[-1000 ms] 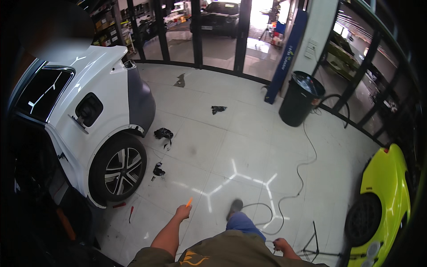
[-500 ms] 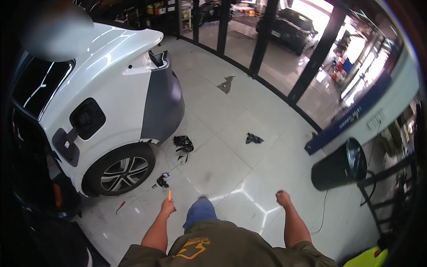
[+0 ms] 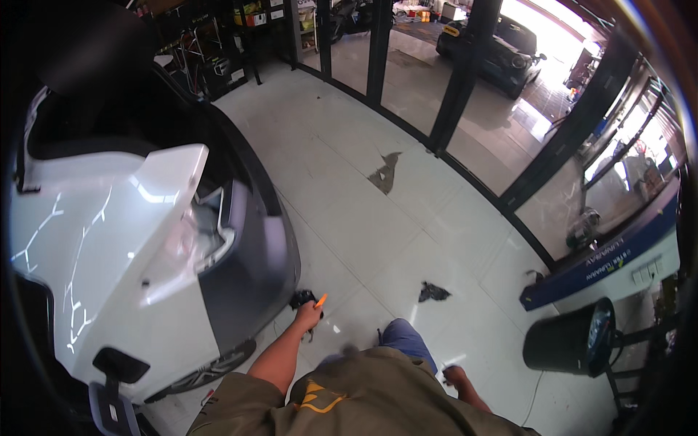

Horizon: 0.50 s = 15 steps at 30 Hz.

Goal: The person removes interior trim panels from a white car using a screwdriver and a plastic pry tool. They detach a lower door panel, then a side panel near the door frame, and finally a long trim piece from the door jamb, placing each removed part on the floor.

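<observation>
My left hand (image 3: 308,317) is closed round a slim orange tool (image 3: 321,300), with one short end sticking out past the fingers. Its exact kind does not show. That hand is just off the dark rear corner of a white car (image 3: 174,305), in front of a crumpled black plastic bag (image 3: 299,296) on the floor. My right hand (image 3: 456,376) hangs low at my right side, fingers curled; whatever is in them, if anything, is hidden. The car's tail-lamp recess (image 3: 207,232) is exposed, and its charging flap (image 3: 116,370) hangs open.
Another black plastic scrap (image 3: 434,291) lies on the pale tiled floor ahead, with a dark patch (image 3: 385,173) farther off. A black bin (image 3: 568,336) stands at right beside a blue-and-white panel (image 3: 603,265). Dark-framed glass doors (image 3: 451,87) run along the far side.
I have stepped forward along the car, so its rear corner is nearer. My left hand, still holding the orange tool, has swung forward; my right hand has dropped back toward my body.
</observation>
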Each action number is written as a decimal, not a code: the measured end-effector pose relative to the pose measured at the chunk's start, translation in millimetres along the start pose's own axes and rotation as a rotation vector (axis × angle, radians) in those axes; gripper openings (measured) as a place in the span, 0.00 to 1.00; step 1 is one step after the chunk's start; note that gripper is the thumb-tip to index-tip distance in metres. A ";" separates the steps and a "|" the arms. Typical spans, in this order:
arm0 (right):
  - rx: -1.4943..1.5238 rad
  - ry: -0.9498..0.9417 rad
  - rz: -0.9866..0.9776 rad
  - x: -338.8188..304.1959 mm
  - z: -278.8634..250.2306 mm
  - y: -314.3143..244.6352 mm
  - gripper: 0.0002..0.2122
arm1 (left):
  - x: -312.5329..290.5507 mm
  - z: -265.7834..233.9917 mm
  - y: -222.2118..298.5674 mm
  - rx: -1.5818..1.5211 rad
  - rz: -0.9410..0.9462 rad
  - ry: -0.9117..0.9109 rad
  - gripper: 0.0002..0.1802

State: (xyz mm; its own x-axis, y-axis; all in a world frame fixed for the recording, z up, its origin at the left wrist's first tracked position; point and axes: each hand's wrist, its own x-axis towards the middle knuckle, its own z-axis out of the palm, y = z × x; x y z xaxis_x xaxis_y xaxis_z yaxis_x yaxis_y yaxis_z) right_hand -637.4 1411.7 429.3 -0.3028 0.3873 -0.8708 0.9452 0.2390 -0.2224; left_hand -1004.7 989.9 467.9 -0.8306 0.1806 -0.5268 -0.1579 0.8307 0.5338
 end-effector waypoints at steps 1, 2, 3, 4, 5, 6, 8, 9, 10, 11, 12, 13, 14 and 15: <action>-0.140 0.090 -0.163 60.8 -32.7 63.5 0.10 | 57.2 0.4 46.8 -0.086 0.076 -0.016 0.18; -0.093 -0.018 -0.071 78.1 -18.8 29.1 0.10 | 94.2 -29.8 38.8 -0.077 0.018 0.033 0.17; -0.138 -0.098 -0.049 87.0 -18.9 -7.5 0.09 | 127.1 -47.5 35.8 -0.098 -0.025 0.058 0.16; -0.179 -0.140 -0.041 98.7 -29.9 -32.6 0.09 | 156.9 -55.6 43.2 -0.111 -0.078 0.059 0.16; -0.221 -0.167 -0.055 117.8 -44.5 -63.6 0.09 | 189.0 -64.3 55.8 -0.133 -0.124 0.066 0.16; -0.263 -0.186 -0.079 139.1 -62.2 -96.8 0.08 | 219.5 -71.8 68.6 -0.165 -0.174 0.073 0.16; -0.341 -0.218 -0.115 186.1 -98.2 -173.4 0.08 | 263.1 -79.9 86.0 -0.150 -0.259 0.082 0.17; -0.369 -0.240 -0.114 215.6 -118.0 -217.9 0.08 | 271.9 -86.8 86.6 -0.083 -0.294 0.102 0.17; -0.408 -0.223 -0.099 249.6 -151.0 -270.2 0.07 | 290.2 -100.0 94.1 -0.023 -0.308 0.124 0.17; -0.454 -0.173 -0.087 292.6 -185.9 -328.7 0.07 | 308.8 -114.0 110.5 -0.004 -0.271 0.107 0.18; -0.529 -0.095 -0.109 331.5 -225.8 -386.4 0.07 | 331.5 -131.1 127.6 -0.054 -0.234 0.139 0.18; -0.717 -0.040 -0.274 353.3 -271.8 -474.9 0.05 | 347.7 -153.8 144.2 -0.121 -0.221 0.193 0.18; -0.739 0.052 -0.476 372.8 -310.1 -557.3 0.07 | 365.9 -173.2 154.5 -0.186 -0.224 0.247 0.19; -0.774 0.177 -0.671 387.6 -353.7 -640.0 0.09 | 390.6 -189.8 160.6 -0.253 -0.218 0.279 0.18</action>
State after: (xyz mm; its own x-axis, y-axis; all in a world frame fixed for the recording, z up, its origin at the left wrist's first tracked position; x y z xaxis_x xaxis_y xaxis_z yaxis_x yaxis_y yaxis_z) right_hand -1402.9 1723.8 389.2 -0.8102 0.0741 -0.5815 0.2584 0.9356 -0.2408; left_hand -1455.9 1093.9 473.4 -0.8704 -0.1625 -0.4648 -0.4424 0.6725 0.5934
